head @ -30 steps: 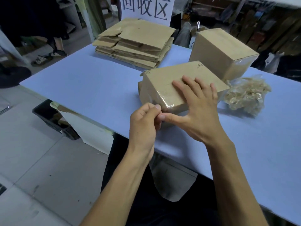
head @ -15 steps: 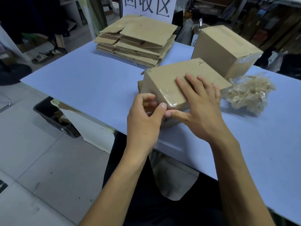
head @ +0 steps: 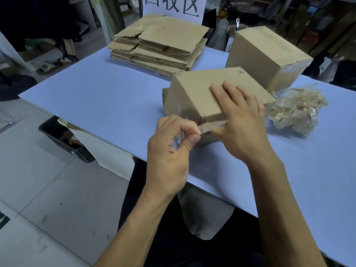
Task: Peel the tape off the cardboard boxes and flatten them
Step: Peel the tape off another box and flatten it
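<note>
Since the earlier frame the left hand [head: 169, 151] has drawn back from the box face toward the near edge of the table [head: 107, 105], and a strip of tape [head: 212, 125] now stretches between its fingers and the near corner of the cardboard box [head: 194, 93], where before the tape lay flat on the cardboard. Thumb and forefinger of that hand are pinched together on the loose end of the strip, the other fingers curled beside them. The right hand [head: 242, 120] has stayed on the box: its fingers lie straight and spread across the top panel, pressing it down, while the thumb reaches round the near corner under the lifted tape.

This box sits near the middle of the table, a little back from the near edge, tilted so that one corner points toward the person. Some clear tape still shines on its left side face. A second box [head: 265, 54], closed and upright, stands behind it toward the far right edge, apart from it. Just beside the right hand, to its right, lies a crumpled heap of peeled tape [head: 296, 110], near both boxes. A stack of flattened cardboard [head: 159, 45] rests at the far edge, in front of a white sign [head: 173, 6] with dark characters. Below the left edge of the table a black crate [head: 63, 137] sits on the grey floor.
</note>
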Action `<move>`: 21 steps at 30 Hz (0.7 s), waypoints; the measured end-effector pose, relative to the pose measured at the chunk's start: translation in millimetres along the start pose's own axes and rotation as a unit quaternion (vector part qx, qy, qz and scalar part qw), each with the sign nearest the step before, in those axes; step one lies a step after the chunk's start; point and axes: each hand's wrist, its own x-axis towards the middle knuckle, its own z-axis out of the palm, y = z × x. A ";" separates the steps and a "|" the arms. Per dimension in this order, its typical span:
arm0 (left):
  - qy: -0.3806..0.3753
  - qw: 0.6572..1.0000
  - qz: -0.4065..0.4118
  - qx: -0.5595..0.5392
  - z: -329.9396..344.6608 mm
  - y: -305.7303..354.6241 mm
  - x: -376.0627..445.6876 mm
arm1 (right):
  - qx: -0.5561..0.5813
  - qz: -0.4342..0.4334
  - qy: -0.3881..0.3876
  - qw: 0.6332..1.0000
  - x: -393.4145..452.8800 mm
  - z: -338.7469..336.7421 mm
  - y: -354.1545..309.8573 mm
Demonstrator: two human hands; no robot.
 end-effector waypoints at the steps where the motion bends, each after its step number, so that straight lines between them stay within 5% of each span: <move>1: -0.002 1.000 0.012 0.017 -2.5 -2.8 -0.2 | -0.004 -0.002 -0.012 1.000 7.7 -0.6 0.2; 5: 0.008 1.000 -0.018 -0.003 -16.4 -7.6 3.9 | 0.050 -0.058 -0.049 0.996 18.2 5.8 3.8; 11: -0.023 0.996 0.031 0.075 -32.6 -16.3 10.6 | 0.254 -0.158 0.195 0.934 -9.3 26.5 -5.8; 13: 0.004 0.988 0.074 0.133 -38.2 -15.4 23.5 | 0.277 -0.151 0.212 0.925 -22.4 33.1 -11.3; 16: -0.117 0.957 0.163 0.208 -41.0 -2.5 48.3 | 0.351 -0.110 0.183 0.912 -30.8 28.3 -11.1; 19: -0.301 0.878 0.203 0.312 -36.9 6.6 67.4 | 0.502 -0.027 0.185 0.845 -20.8 3.2 -0.8; 21: -0.326 0.833 0.223 0.387 -26.7 9.2 80.3 | 0.564 -0.002 0.188 0.804 -11.3 -13.7 6.3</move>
